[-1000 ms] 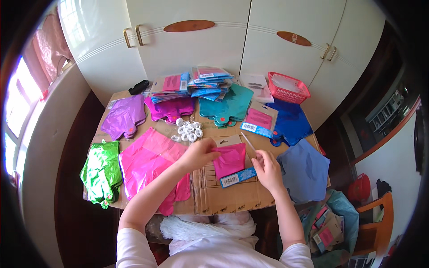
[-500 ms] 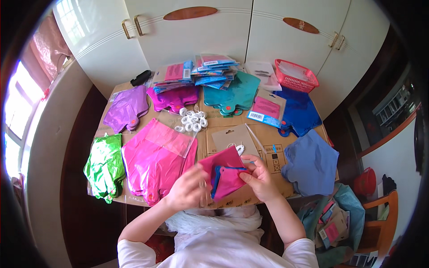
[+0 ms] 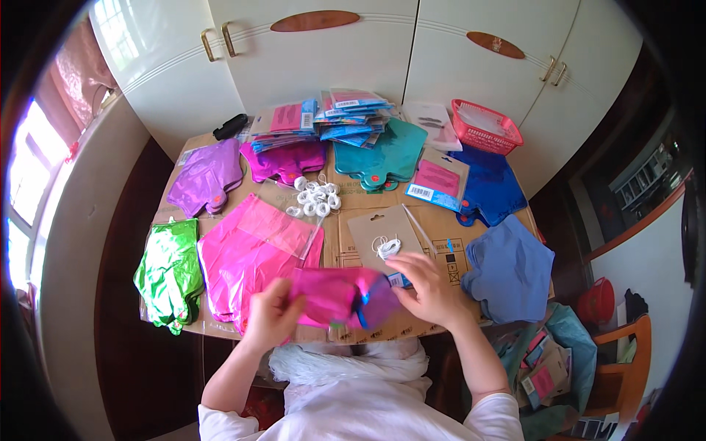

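Note:
A folded bundle of foil balloons (image 3: 331, 290), pink with blue and purple at its right end, hangs blurred by motion over the table's near edge. My left hand (image 3: 271, 312) is closed on its left end, thumb and fingers pinching the pink foil. Close to the other end is my right hand (image 3: 430, 290), fingers and thumb apart; whether its thumb brushes the foil is unclear. Just beyond the right fingertips, a coil of white string (image 3: 386, 248) lies on a grey-brown card (image 3: 365, 222). A small blue-edged label (image 3: 398, 280) shows between the right thumb and fingers.
Flat foil balloons lie in piles: green (image 3: 170, 268), pink (image 3: 243, 257), lilac (image 3: 206, 176), teal (image 3: 382, 154), dark blue (image 3: 491, 184) and dusty blue (image 3: 511, 268). White string coils (image 3: 318, 197), filled packets (image 3: 353, 117) and a pink basket (image 3: 485, 136) stand farther back. A bag (image 3: 573, 345) holds packets.
My left hand has moved left and now pinches the pink foil, stretching the bundle sideways. My right hand has loosened its pinch, and the white string coil is more exposed.

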A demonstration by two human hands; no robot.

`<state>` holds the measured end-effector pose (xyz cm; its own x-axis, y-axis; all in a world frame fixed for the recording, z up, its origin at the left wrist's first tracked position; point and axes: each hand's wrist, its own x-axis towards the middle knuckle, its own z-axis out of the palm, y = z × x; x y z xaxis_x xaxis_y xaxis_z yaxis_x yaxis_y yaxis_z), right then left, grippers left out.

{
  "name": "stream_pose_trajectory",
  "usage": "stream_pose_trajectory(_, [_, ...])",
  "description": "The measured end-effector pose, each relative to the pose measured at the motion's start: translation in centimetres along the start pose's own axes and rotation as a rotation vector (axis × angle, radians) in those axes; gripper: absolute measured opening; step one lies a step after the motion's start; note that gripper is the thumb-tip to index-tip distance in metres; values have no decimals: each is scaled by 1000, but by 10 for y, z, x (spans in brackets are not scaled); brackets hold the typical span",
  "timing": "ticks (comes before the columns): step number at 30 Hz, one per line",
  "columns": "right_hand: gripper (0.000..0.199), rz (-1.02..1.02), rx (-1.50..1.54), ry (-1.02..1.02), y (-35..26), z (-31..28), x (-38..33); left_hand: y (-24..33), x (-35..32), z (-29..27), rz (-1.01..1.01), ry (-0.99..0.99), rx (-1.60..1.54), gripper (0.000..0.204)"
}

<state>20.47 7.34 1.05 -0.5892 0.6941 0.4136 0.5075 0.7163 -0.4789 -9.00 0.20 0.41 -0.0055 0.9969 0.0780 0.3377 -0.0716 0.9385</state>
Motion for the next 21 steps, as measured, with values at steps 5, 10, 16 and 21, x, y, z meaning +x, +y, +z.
stream_pose_trajectory(5, [32, -89, -371, -46, 20, -1, -4, -6, -2, -27, -8, 300, -600, 23])
stream_pose_trajectory(10, [34, -98, -351, 6, 37, 21, 19, -3, -11, -25, -139, 331, -1017, 38])
stream_pose_trajectory(16, [25, -97, -361, 45, 41, 32, 47, 0, -15, 2, -187, 324, -1051, 44])
stream_pose_trajectory(21, [46, 68, -33, 194, 28, 30, 40, -4, -33, 39, -230, 324, -1062, 48])
